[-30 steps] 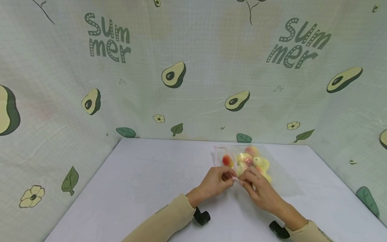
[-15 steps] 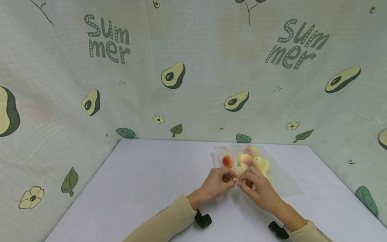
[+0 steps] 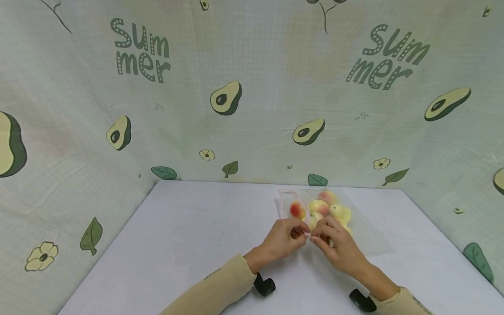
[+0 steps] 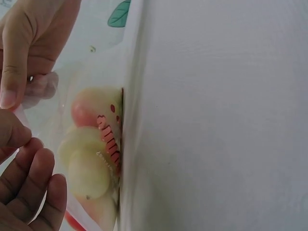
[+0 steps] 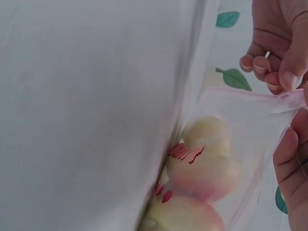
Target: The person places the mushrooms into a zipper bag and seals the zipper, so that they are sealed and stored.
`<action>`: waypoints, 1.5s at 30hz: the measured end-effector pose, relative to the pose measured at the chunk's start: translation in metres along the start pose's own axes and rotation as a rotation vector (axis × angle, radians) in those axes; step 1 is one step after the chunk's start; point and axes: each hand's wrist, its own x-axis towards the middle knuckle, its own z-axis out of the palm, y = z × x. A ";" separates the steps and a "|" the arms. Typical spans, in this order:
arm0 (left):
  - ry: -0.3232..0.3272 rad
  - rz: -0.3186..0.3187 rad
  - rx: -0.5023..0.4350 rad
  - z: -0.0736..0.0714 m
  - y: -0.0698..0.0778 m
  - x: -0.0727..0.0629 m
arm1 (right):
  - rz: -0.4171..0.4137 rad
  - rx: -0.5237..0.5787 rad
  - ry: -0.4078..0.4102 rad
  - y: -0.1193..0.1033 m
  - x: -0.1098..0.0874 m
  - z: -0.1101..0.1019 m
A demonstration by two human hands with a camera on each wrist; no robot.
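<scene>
A clear zip bag (image 3: 368, 238) with a pink-edged mouth lies on the table, its opening turned left. Inside it are several yellow and red peaches (image 3: 320, 207), and one redder peach (image 3: 297, 210) lies near the mouth. My left hand (image 3: 281, 241) pinches the near corner of the pink zip strip (image 5: 288, 99) between thumb and fingers. Just right of it, my right hand (image 3: 341, 248) pinches the same strip, fingertips close to the left hand's. Red lettering (image 4: 109, 144) shows on the bag in the left wrist view. My right hand covers part of the fruit.
The white table (image 3: 197, 227) stretches to the left of the bag. Behind and at both sides hangs a pale cloth (image 3: 260, 87) printed with avocados and leaves. A black wrist camera (image 3: 264, 285) sits below my left wrist, another black camera (image 3: 362, 301) below my right.
My left hand has shifted very slightly right, and the fingertips of both hands are a little closer together along the strip. The bag and peaches lie practically where they were.
</scene>
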 end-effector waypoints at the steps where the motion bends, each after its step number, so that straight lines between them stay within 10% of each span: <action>1: -0.002 0.003 0.007 0.000 0.000 0.000 | -0.014 0.001 0.006 0.001 0.000 0.000; 45: 0.020 -0.009 0.029 -0.003 -0.009 0.010 | 0.002 -0.031 -0.010 -0.003 0.001 -0.006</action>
